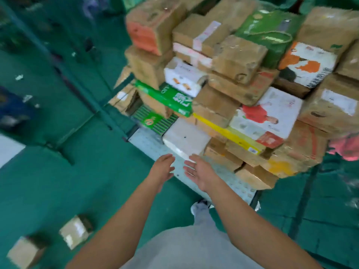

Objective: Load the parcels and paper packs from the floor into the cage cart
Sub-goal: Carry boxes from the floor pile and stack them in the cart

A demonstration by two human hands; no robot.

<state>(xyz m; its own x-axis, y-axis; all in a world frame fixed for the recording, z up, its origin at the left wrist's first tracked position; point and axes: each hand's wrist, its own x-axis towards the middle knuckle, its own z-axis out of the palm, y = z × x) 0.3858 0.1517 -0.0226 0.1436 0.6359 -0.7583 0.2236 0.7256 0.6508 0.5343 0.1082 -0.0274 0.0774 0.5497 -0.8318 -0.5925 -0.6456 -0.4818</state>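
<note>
The cage cart's perforated grey deck [147,144] carries a tall stack of brown cardboard parcels [239,59], printed boxes and a white paper pack [184,139] at the stack's near corner. My left hand [162,168] and my right hand [200,171] hover side by side just in front of that white pack, fingers straight and spread, holding nothing. Two small brown parcels [74,231] [25,251] lie on the green floor at the lower left. The picture is blurred by motion.
A green cage side frame [91,98] runs diagonally on the left of the cart. My white shoe [200,207] stands at the deck's near edge. Small scraps of litter [19,77] dot the green floor [48,181]. A pink item [347,147] shows at the right edge.
</note>
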